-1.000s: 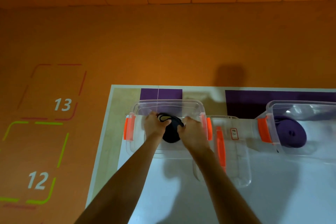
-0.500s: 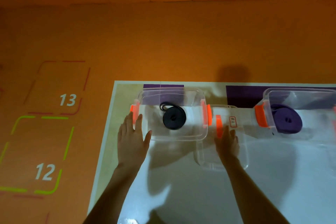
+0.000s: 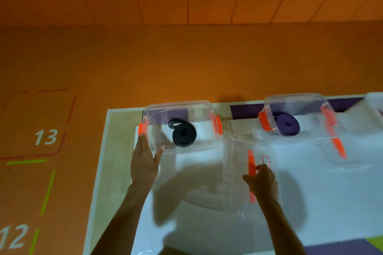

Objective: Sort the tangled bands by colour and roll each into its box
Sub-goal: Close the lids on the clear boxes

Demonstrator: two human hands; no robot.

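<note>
Coiled black band [image 3: 184, 135] lay in the clear plastic box with orange latches [image 3: 180, 103] on the white surface [image 3: 321, 203]. Left hand [image 3: 145, 163], fingers straight, touched that box's left wall. Right hand [image 3: 262, 181], right of the band, gripped the clear lid with an orange strip [image 3: 234, 172].

The desk [image 3: 118, 141] carries two clear boxes in full view, the left box [image 3: 178, 103] and the right box [image 3: 294, 95], two rolled bands, one black band [image 3: 184, 135] and one purple band [image 3: 287, 124], two lids, the near lid [image 3: 236, 161] and the far lid [image 3: 335, 147], and two hands, the left hand [image 3: 144, 163] and the right hand [image 3: 262, 180].
</note>
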